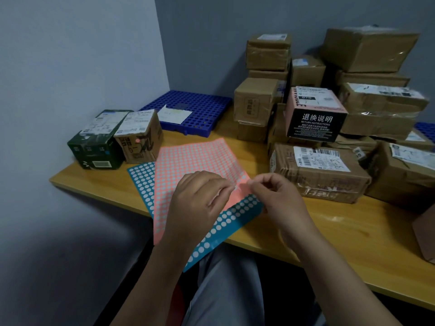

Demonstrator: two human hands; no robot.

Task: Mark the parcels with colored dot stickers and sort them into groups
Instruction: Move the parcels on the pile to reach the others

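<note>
Two grips closed: left hand [200, 201] and right hand [275, 198] pinch pink sticker sheet [188, 161], apparently at its right corner; blurred.

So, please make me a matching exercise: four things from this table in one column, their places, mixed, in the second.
1. salmon-pink dot sticker sheet
2. teal-blue dot sticker sheet
3. dark green cardboard box
4. blue perforated plastic tray

A. back corner, white paper on it
B. wooden table's left end, beside brown cardboard box
C. edge pinched by left hand and right hand
D. beneath another sheet

Pairs: 1-C, 2-D, 3-B, 4-A
</note>
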